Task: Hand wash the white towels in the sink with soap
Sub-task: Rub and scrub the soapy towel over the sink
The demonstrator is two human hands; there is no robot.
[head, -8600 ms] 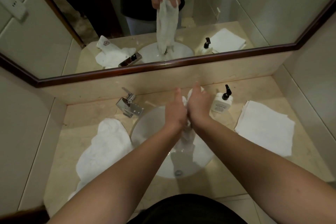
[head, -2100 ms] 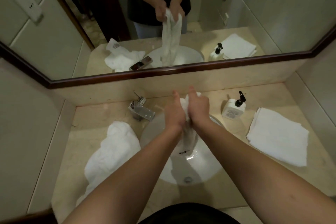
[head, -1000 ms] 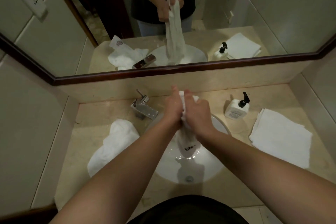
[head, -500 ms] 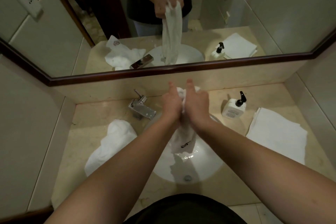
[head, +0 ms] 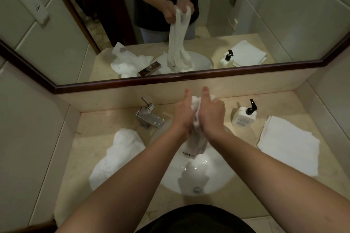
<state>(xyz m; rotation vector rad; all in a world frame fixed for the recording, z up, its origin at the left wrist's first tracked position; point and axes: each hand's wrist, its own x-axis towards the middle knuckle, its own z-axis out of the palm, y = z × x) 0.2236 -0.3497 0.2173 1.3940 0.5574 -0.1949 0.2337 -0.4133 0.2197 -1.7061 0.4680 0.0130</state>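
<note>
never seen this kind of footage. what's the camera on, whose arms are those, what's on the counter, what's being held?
No robot here: a person wears one wide-angle camera on the head, looking down at their own arms. The mirror above shows the same scene reflected. The left hand and right hand grip a white towel bunched between them, hanging into the sink. On the counter: a faucet, a crumpled towel at left, a soap bottle and a folded towel stack at right.
</note>
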